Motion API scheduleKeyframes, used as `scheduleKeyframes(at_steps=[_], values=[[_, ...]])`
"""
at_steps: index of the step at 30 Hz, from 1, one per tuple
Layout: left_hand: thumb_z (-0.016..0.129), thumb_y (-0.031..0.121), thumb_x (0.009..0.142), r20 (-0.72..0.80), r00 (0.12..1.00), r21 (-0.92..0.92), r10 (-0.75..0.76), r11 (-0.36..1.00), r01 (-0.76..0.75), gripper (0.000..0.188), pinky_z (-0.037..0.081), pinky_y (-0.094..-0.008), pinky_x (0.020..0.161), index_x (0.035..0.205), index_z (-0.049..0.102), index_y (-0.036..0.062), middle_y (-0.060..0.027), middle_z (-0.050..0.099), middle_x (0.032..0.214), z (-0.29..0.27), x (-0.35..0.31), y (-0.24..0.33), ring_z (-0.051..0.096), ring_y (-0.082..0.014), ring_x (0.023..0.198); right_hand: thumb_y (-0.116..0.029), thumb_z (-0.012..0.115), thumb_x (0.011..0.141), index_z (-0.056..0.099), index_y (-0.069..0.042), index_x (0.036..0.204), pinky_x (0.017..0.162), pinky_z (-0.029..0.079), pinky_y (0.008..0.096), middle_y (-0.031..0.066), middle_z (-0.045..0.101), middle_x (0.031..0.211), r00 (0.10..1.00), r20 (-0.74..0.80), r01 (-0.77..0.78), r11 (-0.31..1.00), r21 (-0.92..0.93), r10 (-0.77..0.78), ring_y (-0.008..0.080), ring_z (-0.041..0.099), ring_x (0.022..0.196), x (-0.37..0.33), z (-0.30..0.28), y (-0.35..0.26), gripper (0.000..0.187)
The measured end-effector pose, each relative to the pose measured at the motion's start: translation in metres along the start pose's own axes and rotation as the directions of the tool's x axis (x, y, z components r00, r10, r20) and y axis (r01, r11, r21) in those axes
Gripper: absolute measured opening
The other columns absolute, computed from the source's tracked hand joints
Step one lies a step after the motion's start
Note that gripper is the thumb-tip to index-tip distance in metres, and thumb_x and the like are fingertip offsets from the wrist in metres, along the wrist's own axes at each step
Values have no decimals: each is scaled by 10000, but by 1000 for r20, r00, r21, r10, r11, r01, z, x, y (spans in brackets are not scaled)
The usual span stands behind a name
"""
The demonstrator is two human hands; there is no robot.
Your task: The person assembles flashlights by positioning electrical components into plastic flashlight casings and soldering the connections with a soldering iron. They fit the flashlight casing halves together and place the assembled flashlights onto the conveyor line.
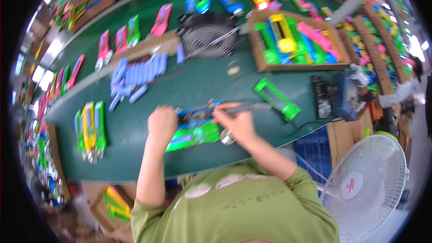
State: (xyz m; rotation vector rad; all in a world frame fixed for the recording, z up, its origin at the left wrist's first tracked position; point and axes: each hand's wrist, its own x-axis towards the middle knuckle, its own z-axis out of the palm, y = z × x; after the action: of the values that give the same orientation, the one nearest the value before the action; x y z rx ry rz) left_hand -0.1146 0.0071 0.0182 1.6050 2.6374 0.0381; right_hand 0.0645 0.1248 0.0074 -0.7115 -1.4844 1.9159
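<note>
A blue plastic casing (196, 115) with a dark middle lies in front of me, blurred, and a green casing (193, 136) lies along its near side. My left hand (163, 123) is closed in a fist at the blue casing's left end; what its fingers hold is hidden. My right hand (236, 123) grips a slim grey pen-shaped tool (252, 106) over the casing's right end. Under that hand is a round shiny metal piece (227, 137). Farther right lies another green casing (276, 99) with a long opening.
Pale blue cylinders (143, 71) lie at the back left, beside a round black fan unit (209, 36). A cardboard box (299, 66) holds coloured casings. Assembled yellow and green pieces (90, 130) lie left. A blue device (346, 96) stands right, above a white fan (364, 189).
</note>
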Motion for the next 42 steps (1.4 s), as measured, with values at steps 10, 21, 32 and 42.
scheduleKeyframes(at_steps=[10,21,32,42], values=[[589,79,565,-101,995,-27,-2,1000,-1,43,482,-374,592,558,628,61,-127,577,644,20,3,-8,572,-289,664,-103,727,694,649,-28,920,685,482,298,128,627,878,909,-153,323,888,-328,-387,222,611,812,-32,-36,3,251],[540,62,670,-3,1000,62,12,998,-11,77,508,-364,631,665,617,60,-115,623,733,-2,4,4,614,-270,741,-70,576,837,547,16,1000,776,452,303,130,583,945,656,-110,251,353,-902,-747,179,581,832,-70,-110,-24,187],[598,32,585,3,1000,3,-15,1000,15,68,480,-371,604,573,609,98,-103,601,690,-3,3,4,596,-280,698,-58,605,802,541,10,1097,947,354,334,111,533,1128,780,-262,149,575,-805,-568,221,488,1087,-58,-119,-18,310],[642,54,560,8,999,-22,-43,999,43,53,473,-370,609,573,613,96,-94,583,691,-6,3,4,587,-281,710,-72,564,851,445,8,1132,904,374,314,135,613,972,691,-346,77,541,-837,-635,178,562,933,-59,-136,-11,315]])
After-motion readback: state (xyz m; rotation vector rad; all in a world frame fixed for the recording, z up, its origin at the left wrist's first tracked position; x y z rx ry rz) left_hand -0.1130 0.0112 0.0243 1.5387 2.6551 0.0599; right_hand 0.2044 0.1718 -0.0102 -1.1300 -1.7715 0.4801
